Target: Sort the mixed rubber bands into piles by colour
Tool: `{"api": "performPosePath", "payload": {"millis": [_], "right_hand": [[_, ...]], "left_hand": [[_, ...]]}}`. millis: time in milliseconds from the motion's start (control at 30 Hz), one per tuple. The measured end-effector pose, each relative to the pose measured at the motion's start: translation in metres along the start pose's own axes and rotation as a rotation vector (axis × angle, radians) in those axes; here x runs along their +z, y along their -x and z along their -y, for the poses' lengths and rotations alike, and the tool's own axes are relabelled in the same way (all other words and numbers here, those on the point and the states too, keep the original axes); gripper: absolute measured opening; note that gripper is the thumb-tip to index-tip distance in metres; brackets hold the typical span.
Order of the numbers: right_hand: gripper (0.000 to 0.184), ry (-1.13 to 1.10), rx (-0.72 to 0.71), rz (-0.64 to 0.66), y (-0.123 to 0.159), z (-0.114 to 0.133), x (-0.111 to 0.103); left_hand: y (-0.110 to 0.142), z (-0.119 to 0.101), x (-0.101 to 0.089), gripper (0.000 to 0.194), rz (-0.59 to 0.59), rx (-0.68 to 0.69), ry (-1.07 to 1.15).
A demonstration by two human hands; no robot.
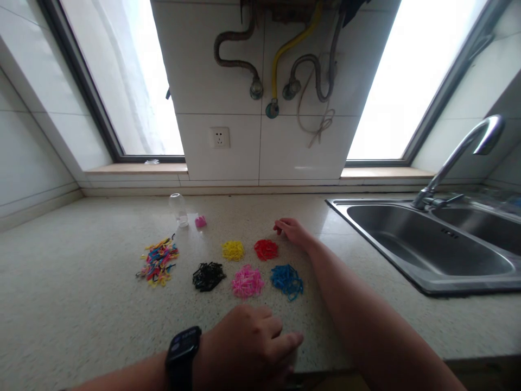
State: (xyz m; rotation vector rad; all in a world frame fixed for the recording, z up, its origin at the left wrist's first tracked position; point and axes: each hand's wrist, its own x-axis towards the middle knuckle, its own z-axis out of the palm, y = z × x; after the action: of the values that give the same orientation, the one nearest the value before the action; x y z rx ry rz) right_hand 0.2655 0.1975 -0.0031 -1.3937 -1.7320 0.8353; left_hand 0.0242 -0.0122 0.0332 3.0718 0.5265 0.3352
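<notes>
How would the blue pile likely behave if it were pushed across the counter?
The blue pile would probably spread and shed pieces rather than slide as one, since it is a loose heap with ends sticking out. It should be light, as its pieces look thin. Their curved, overlapping shapes may snag on one another, though how soft they are is unclear.

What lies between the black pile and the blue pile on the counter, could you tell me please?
The pink pile lies between the black pile and the blue pile, as the head view shows.
</notes>
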Motion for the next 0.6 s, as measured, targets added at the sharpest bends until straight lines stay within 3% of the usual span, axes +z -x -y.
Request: {"api": "performPosePath", "payload": {"millis": [167,400,600], "right_hand": [[0.043,-0.03,0.013,-0.006,0.001,0.003,-0.001],[0.038,0.011,-0.009,-0.014,0.006,0.016,-0.005],[0.028,0.026,-0.202,-0.031,0.009,0.06,0.008]], "left_hand": [[0.03,0.009,0.006,0.027,-0.07,0.117,-0.05],[0.039,0.02,0.007,0.015,-0.176,0.229,-0.032],[0.047,0.025,0.022,0.01,-0.242,0.259,-0.045]]}}
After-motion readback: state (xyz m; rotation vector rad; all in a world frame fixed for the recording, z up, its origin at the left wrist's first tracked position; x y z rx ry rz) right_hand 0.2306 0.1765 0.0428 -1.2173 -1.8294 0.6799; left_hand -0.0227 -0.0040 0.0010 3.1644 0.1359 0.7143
